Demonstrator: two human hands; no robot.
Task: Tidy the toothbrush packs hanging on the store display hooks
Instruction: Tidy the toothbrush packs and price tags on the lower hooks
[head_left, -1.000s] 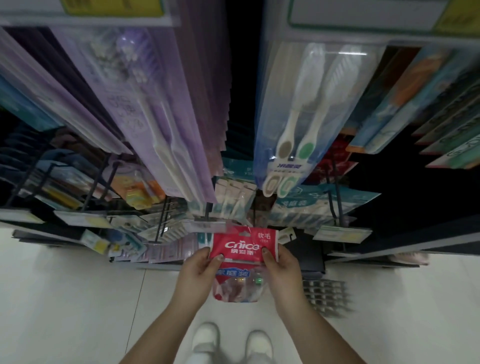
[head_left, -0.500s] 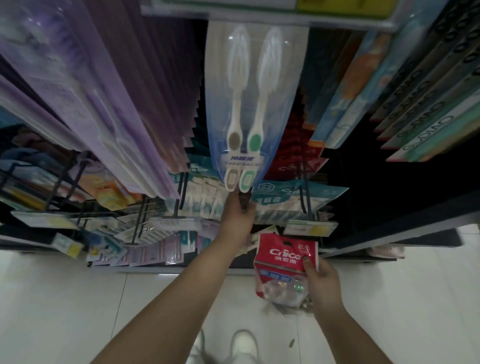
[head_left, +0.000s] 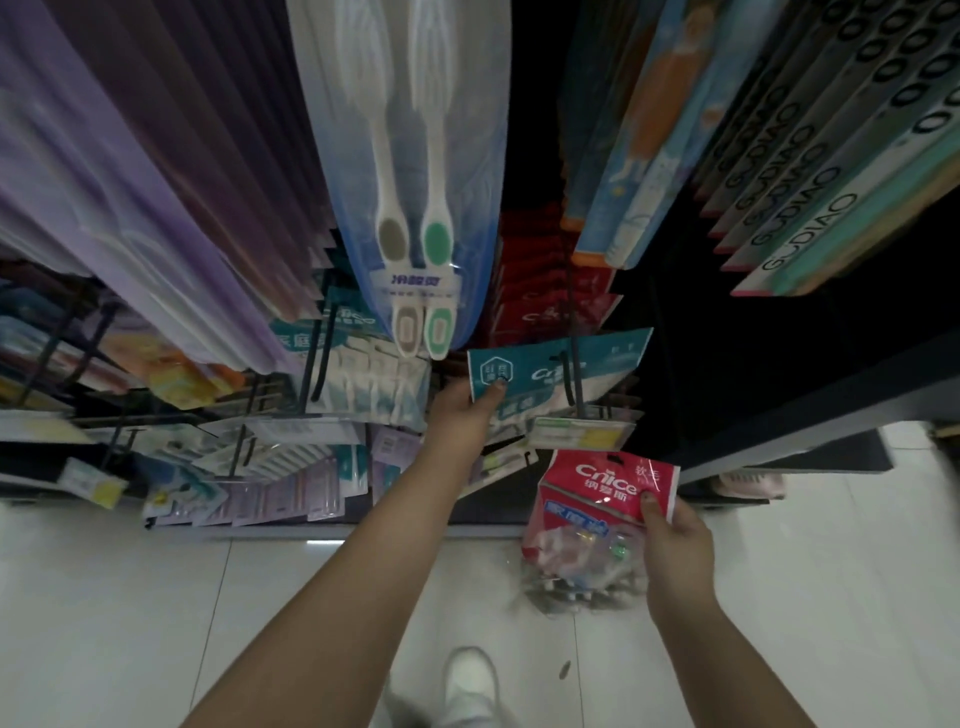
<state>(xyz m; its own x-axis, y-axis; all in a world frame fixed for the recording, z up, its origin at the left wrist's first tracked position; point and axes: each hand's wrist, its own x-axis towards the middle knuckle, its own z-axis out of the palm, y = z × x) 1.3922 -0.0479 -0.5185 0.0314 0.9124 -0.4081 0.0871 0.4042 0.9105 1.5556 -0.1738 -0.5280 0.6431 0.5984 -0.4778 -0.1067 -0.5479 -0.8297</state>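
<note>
Right hand (head_left: 675, 540) holding red "Cnice" pack (head_left: 605, 493), left hand (head_left: 460, 415) pinching teal pack (head_left: 550, 371)

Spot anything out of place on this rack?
Yes: the red pack is off the hooks, held by the right hand below the yellow price tag. The teal pack hangs askew on its hook, its corner pinched by the left hand.

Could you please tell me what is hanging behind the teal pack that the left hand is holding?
Behind the teal pack pinched by the left hand, red packs hang further back; how many they are is hidden.
</note>
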